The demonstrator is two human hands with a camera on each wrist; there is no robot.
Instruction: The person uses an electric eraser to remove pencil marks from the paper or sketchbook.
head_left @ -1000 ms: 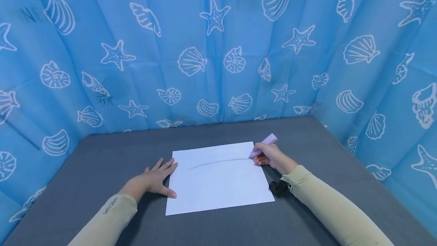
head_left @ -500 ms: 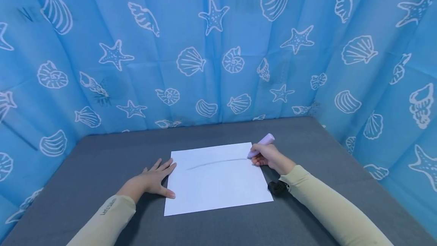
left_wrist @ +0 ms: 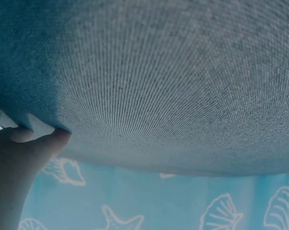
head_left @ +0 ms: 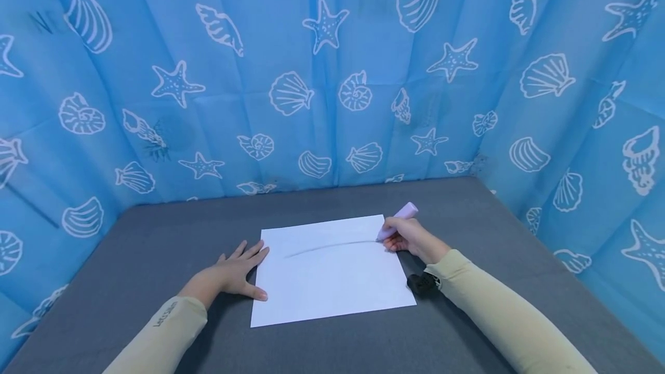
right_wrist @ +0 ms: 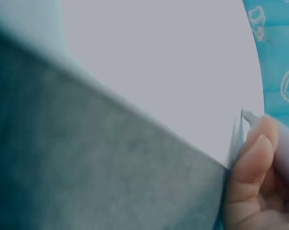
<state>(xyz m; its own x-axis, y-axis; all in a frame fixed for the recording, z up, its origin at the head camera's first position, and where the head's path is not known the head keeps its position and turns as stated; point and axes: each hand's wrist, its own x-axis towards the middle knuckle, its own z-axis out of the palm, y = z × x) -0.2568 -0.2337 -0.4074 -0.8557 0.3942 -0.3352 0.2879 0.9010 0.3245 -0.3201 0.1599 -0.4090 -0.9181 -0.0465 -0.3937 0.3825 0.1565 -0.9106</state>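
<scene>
A white sheet of paper (head_left: 332, 281) lies flat, with a long, slightly curved grey line (head_left: 332, 245) across its upper part. My left hand (head_left: 236, 273) rests on the sheet's left edge, fingers and thumb spread. In the left wrist view, part of that hand (left_wrist: 24, 148) shows at the left edge. A thick lilac marker (head_left: 405, 212) is pinched between the thumb and fingers of my right hand (head_left: 410, 238) near the sheet's upper right corner. The marker's tip (right_wrist: 248, 116) meets the paper at the line's right end. In the right wrist view its rear is cut off.
A grey cloth-covered table (head_left: 322, 351) lies under the paper. Blue curtains (head_left: 332, 120) printed with white shells and starfish hang along its back and sides. A small black object (head_left: 422, 284) sits at the right sleeve's cuff, beside the paper's right edge.
</scene>
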